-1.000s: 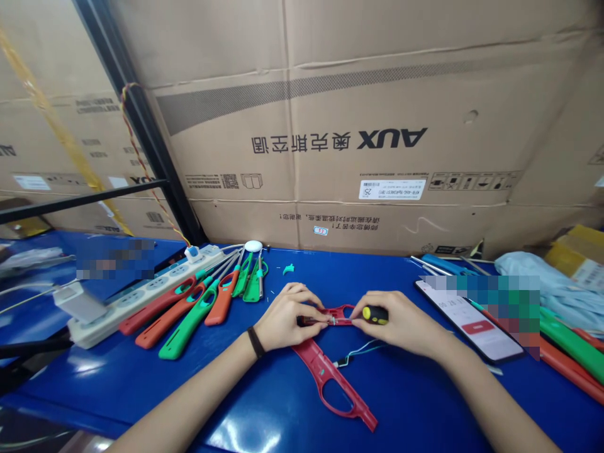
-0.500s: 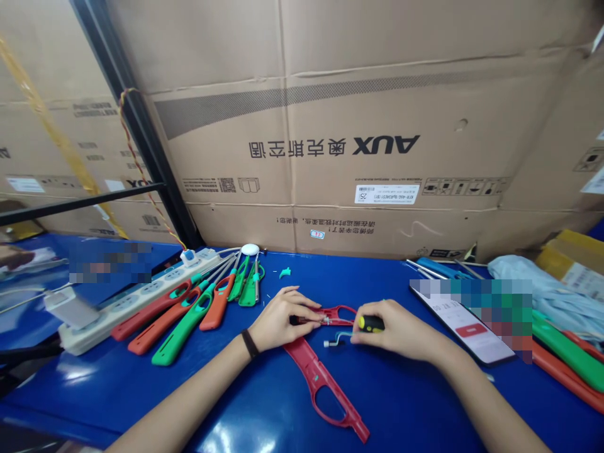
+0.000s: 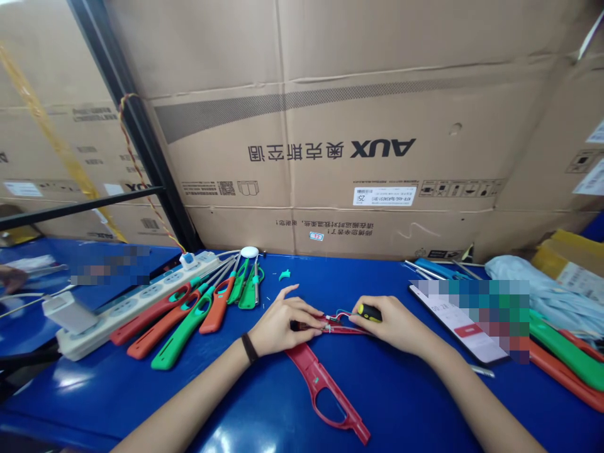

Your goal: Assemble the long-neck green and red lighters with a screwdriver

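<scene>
My left hand (image 3: 282, 321) pinches a red lighter shell half (image 3: 340, 326) at mid-table, its index finger stretched out. My right hand (image 3: 394, 324) is closed round a small screwdriver with a yellow and black handle (image 3: 369, 311) and also touches thin wires (image 3: 342, 313) lying on that shell. A second red shell half (image 3: 325, 390) lies flat on the blue table (image 3: 264, 402) just in front of my hands.
Several orange and green long-nosed lighters (image 3: 189, 311) lie fanned out to the left beside a white power strip (image 3: 127, 302). A phone (image 3: 465, 330) and more lighters (image 3: 566, 362) lie to the right. Large cardboard boxes (image 3: 330, 145) stand along the table's back edge.
My right hand has brought the wires up from the table onto the red shell. My left index finger has lifted and stretched out.
</scene>
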A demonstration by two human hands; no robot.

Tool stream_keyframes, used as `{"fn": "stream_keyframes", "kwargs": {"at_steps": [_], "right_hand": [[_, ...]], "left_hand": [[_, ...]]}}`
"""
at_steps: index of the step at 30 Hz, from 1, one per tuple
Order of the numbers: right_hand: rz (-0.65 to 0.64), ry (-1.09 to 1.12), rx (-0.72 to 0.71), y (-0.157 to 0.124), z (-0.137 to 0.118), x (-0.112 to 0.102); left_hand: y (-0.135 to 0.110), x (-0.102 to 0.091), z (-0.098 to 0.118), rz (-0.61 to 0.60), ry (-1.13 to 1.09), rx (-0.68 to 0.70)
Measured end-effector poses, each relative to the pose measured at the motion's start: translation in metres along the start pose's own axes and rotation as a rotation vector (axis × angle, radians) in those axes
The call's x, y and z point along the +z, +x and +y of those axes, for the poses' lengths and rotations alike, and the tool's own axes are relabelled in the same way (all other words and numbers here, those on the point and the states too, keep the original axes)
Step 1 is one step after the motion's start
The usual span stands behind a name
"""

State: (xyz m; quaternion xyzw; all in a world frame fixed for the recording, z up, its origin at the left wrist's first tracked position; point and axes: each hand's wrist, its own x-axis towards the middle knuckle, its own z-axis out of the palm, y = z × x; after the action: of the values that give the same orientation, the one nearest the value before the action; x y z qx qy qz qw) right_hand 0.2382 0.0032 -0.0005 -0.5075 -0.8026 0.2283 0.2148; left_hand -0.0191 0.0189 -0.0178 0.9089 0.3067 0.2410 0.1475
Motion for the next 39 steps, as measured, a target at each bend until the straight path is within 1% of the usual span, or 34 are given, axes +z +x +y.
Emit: {"fn": "stream_keyframes", "kwargs": {"at_steps": [4,8,15,22,25,28,30,32,33,37,39], "right_hand": [[-0.037,0.008,0.038,0.0,0.001,0.001],[-0.02,-0.035,0.053,0.0,-0.001,0.0],[0.02,-0.118,-0.002,0.0,-0.006,-0.005],[0.015,-0.146,-0.039,0.0,-0.007,0.001],[0.084,-0.088,-0.057,-0.001,-0.005,-0.005],[0.14,-0.064,-0.006,-0.004,-0.003,-0.017],[0.106,-0.083,0.042,-0.007,-0.001,-0.024],[0.047,-0.088,0.058,-0.008,0.001,-0.027],[0.036,-0.083,0.05,-0.008,0.002,-0.025],[0.083,-0.092,-0.008,-0.003,0.0,-0.012],[0.058,-0.107,-0.014,-0.001,-0.003,-0.005]], "left_hand": [[0.0,0.0,0.003,-0.012,-0.031,0.014],[0.001,0.0,0.007,-0.005,-0.045,0.011],[0.001,-0.002,0.009,-0.011,-0.062,-0.001],[0.001,-0.002,0.005,-0.034,-0.045,-0.009],[0.0,-0.003,0.0,-0.031,-0.014,-0.023],[-0.001,-0.006,-0.005,-0.015,0.012,-0.05],[-0.001,-0.007,-0.006,-0.007,0.019,-0.065],[0.0,-0.008,-0.006,-0.002,0.023,-0.073],[0.0,-0.009,-0.005,-0.002,0.024,-0.072],[0.0,-0.008,-0.003,0.001,0.019,-0.064],[0.0,-0.007,-0.002,0.003,0.017,-0.06]]}}
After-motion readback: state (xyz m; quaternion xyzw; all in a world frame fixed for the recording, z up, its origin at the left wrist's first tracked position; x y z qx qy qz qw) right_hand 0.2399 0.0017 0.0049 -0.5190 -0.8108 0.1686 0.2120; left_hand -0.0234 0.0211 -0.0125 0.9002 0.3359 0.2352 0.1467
